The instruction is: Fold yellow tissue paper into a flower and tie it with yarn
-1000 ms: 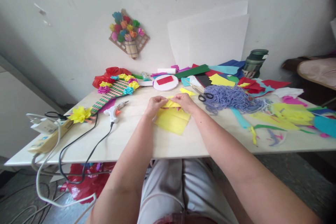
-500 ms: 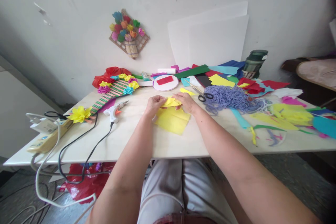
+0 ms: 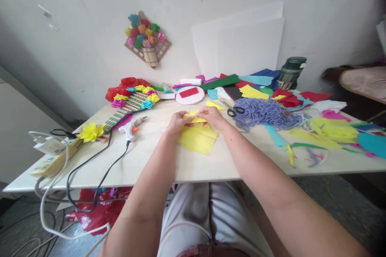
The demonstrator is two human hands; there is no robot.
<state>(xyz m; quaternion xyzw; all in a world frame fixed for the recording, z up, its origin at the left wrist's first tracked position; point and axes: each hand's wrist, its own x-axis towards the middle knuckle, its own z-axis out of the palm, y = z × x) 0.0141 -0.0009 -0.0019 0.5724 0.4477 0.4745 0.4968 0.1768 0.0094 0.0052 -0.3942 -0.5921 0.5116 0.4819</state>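
Between both hands is a sheet of yellow crepe paper (image 3: 199, 139), its far edge folded over into a strip and its near part hanging flat toward me over the table. My left hand (image 3: 178, 122) pinches the folded edge at the left. At the right end my right hand (image 3: 212, 117) pinches the same fold, thumb and fingers pressed together. Fingertips partly hide the fold. Just beyond the hands lies a white oval disc (image 3: 183, 99) with a red paper rectangle (image 3: 188, 92) on it. Black-handled scissors (image 3: 236, 111) rest right of my right hand.
Left on the table (image 3: 150, 160) are a glue gun (image 3: 129, 129), a power strip (image 3: 56, 163) with cables, and a woven piece (image 3: 129, 107) with paper flowers. Purple yarn (image 3: 265, 113), coloured paper scraps and a dark green bottle (image 3: 292, 73) occupy the right side.
My right hand has shifted slightly left along the folded edge, so the hands are a little closer together. The yellow paper stays in almost the same place.
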